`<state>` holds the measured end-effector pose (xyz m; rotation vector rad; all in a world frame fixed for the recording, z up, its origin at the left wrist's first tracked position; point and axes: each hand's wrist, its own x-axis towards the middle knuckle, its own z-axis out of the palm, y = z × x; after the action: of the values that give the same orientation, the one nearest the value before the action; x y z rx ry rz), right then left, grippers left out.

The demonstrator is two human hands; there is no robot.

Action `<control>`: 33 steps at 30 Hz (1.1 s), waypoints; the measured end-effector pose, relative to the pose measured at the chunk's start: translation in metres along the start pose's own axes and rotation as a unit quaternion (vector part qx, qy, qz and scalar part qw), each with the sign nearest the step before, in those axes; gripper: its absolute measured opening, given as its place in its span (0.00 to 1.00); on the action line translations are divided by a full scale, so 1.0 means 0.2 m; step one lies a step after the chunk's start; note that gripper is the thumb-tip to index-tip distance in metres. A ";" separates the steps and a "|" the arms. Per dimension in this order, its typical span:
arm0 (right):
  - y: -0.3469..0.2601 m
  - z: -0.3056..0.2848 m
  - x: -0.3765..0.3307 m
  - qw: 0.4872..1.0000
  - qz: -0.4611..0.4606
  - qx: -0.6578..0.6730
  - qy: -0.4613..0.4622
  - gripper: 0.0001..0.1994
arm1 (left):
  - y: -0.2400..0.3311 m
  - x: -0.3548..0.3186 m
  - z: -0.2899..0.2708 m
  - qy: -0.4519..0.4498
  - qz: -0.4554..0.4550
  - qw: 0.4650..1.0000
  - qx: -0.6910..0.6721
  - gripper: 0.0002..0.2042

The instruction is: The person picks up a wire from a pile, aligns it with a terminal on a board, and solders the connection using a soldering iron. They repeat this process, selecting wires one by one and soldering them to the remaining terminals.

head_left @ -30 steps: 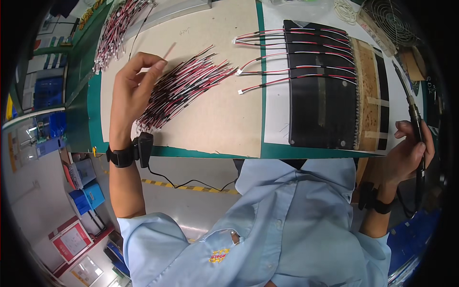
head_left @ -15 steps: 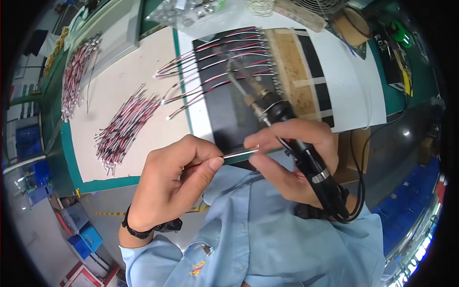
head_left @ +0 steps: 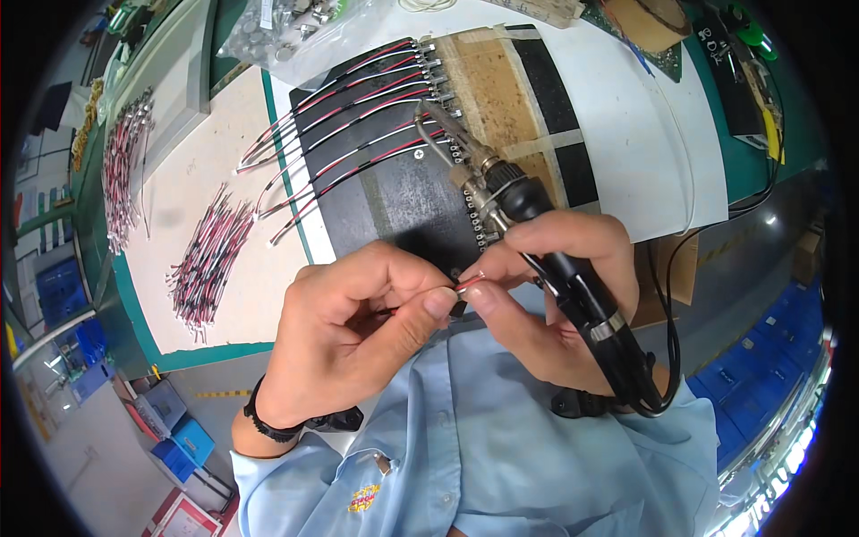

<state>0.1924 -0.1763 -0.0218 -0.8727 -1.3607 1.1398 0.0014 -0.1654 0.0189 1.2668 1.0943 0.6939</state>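
Between thumb and index finger, my left hand [head_left: 344,336] pinches a short thin wire lead [head_left: 465,285] with red showing near its end. My right hand [head_left: 577,286] is closed around a black soldering iron [head_left: 523,195] with a metal tube beside its tip. Its thumb and index fingertips also meet the wire's free end, almost touching my left fingertips. The iron's tip points up and left over a black jig board [head_left: 394,215]. On that board several red, black and white wire leads [head_left: 362,112] lie in a row, ending at small metal parts along a strip.
Two bundles of wire leads, a nearer one [head_left: 210,268] and a farther one [head_left: 125,174], lie at the left. A clear bag of metal parts [head_left: 286,40] sits at the back. The iron's black cable [head_left: 667,358] loops at right, near a cardboard box [head_left: 676,277].
My left hand has moved right, so both hands' fingertips now nearly meet at the wire. Red now shows where a white length stretched before. The whole view has shifted slightly.
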 end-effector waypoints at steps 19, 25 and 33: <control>0.02 0.01 0.00 0.996 0.045 0.064 0.034 0.21 | 0.02 0.01 0.01 -0.019 -0.075 0.995 -0.066 0.06; -0.01 -0.01 -0.01 0.999 -0.036 -0.016 0.007 0.20 | 0.00 0.01 0.04 -0.008 -0.101 0.990 -0.097 0.06; -0.03 -0.06 -0.04 0.994 -0.002 -0.084 -0.064 0.25 | -0.02 -0.05 0.08 0.014 -0.080 0.993 -0.081 0.06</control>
<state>0.2057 -0.1839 -0.0191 -0.9288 -1.5813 1.1048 0.0118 -0.1815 0.0168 1.0223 1.1261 0.6652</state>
